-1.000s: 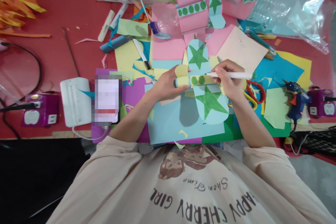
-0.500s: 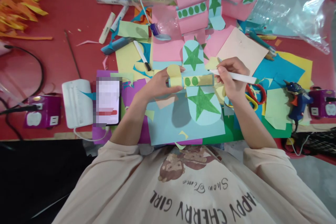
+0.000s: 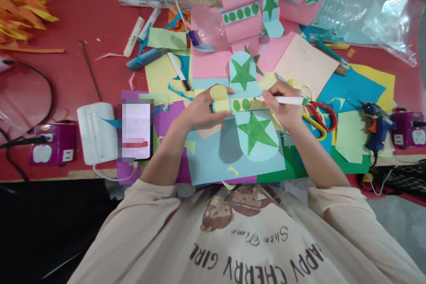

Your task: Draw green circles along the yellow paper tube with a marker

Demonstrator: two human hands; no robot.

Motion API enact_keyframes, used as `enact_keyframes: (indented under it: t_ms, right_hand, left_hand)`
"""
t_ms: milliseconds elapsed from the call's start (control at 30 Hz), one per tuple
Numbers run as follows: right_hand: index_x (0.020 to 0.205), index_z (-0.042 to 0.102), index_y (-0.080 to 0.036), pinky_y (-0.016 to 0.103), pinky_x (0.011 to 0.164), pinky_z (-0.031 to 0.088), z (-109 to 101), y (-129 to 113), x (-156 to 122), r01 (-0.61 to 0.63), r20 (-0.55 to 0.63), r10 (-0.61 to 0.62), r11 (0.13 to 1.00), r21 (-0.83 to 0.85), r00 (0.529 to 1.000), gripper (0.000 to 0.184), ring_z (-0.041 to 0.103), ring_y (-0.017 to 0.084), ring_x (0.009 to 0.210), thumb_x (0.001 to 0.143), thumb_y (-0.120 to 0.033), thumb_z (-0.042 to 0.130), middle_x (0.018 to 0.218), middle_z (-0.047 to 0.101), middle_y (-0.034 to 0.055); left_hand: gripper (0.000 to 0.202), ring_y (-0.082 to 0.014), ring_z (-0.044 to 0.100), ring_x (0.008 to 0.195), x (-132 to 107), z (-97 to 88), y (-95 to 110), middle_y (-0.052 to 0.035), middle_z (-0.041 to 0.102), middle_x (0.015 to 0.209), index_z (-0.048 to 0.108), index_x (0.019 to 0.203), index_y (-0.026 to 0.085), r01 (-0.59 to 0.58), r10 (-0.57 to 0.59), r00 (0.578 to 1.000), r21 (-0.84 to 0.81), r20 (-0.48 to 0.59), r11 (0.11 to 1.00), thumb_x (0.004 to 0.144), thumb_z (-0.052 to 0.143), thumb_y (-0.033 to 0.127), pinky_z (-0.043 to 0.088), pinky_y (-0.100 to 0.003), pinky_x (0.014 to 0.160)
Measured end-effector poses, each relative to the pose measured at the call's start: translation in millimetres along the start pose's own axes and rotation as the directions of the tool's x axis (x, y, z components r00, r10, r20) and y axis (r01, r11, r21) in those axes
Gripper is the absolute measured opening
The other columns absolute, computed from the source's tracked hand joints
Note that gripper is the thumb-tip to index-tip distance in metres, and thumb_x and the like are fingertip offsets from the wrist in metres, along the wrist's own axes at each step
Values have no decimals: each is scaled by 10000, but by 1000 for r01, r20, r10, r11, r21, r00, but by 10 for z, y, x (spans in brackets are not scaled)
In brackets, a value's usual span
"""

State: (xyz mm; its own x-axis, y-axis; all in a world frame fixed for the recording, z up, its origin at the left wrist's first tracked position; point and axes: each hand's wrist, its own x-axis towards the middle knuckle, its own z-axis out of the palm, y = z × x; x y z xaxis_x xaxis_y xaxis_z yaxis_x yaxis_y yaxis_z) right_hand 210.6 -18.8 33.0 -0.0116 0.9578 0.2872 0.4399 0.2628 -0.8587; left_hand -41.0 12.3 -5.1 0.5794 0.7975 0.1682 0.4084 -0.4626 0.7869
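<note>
My left hand point(image 3: 203, 107) is closed around the left end of a paper craft piece. That piece has a yellow strip point(image 3: 255, 104) with two green dots across its middle. Light blue rounded flaps stick out above and below the strip, each with a green star, an upper star point(image 3: 244, 73) and a lower star point(image 3: 256, 134). In my right hand point(image 3: 285, 107) is a white marker point(image 3: 289, 100) with a green end, its tip at the strip just right of the second dot. A light blue sheet point(image 3: 213, 159) lies beneath.
Red-handled scissors point(image 3: 328, 117) lie right of my right hand. A glue gun point(image 3: 377, 128) rests farther right. To the left are a phone point(image 3: 136, 131) and a white box point(image 3: 97, 133). Pink paper pieces point(image 3: 242, 31) and plastic bottles point(image 3: 206, 31) stand behind.
My right hand has moved left with the marker, bringing its tip over the yellow strip beside the second dot. My left hand keeps its hold on the craft piece.
</note>
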Motion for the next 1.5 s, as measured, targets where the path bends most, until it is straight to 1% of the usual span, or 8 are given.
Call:
enact_keyframes:
  t_ms: [267,600,867,1100,1200,1267,1367,1500]
  right_hand:
    - [578,428,-229,263,455,307,-18,-18,7,42,49,-42,999,5,998,316,365,84,446,815,-299,623,481,446,-62]
    - [583,474,-226,255,463,343,-35,-36,7,8,108,-9,1000,13,994,337,417,91,464,813,-402,647,488,493,-49]
    - [557,455,-213,250,463,326,-49,-59,0,14,145,-22,998,61,989,283,396,78,446,779,-246,626,484,482,-58]
    - [532,426,-206,250,453,286,-50,-69,21,25,158,-36,997,75,987,283,323,59,439,749,-189,605,471,421,-70]
    - [529,417,-207,247,450,292,-55,-49,35,32,165,-46,996,89,985,274,350,60,439,737,-168,590,477,434,-65]
    - [540,420,-210,243,451,313,-57,-20,37,16,141,-35,991,133,989,273,393,66,445,760,-191,582,487,455,-59]
    - [572,434,-218,245,467,359,-49,22,27,-10,18,6,980,200,1000,292,452,79,467,821,-285,572,517,505,-47]
    - [601,446,-226,258,477,358,-22,38,4,-14,-24,17,993,117,1000,305,457,88,477,827,-350,610,506,490,-54]
  left_hand:
    - [582,-271,613,1165,0,-3,14,-103,648,1257,614,1240,200,12,-12,1000,10,0,1000,776,660,547,477,-383,1031]
    - [624,-287,612,1170,5,10,-1,-108,659,1256,623,1239,199,44,-44,999,6,-9,999,757,660,595,478,-407,1035]
    - [589,-277,613,1183,-2,5,24,-95,657,1268,626,1240,211,26,-26,1000,5,-13,1000,779,658,575,482,-391,1036]
    - [566,-281,609,1196,0,0,29,-90,648,1297,621,1247,235,36,-36,999,-15,4,999,778,667,549,484,-395,1042]
    - [564,-286,602,1201,1,4,30,-92,652,1288,630,1236,217,39,-39,999,-7,-3,999,776,659,543,478,-397,1045]
    - [571,-286,606,1191,2,6,28,-94,658,1273,635,1226,199,38,-38,999,-10,-12,999,768,662,538,479,-391,1035]
    - [591,-289,615,1172,6,7,24,-99,666,1249,632,1225,185,45,-45,999,-22,-13,999,760,663,548,481,-382,1021]
    - [580,-291,609,1182,6,9,17,-92,662,1254,631,1223,204,44,-44,999,-19,-13,999,763,658,558,466,-386,1034]
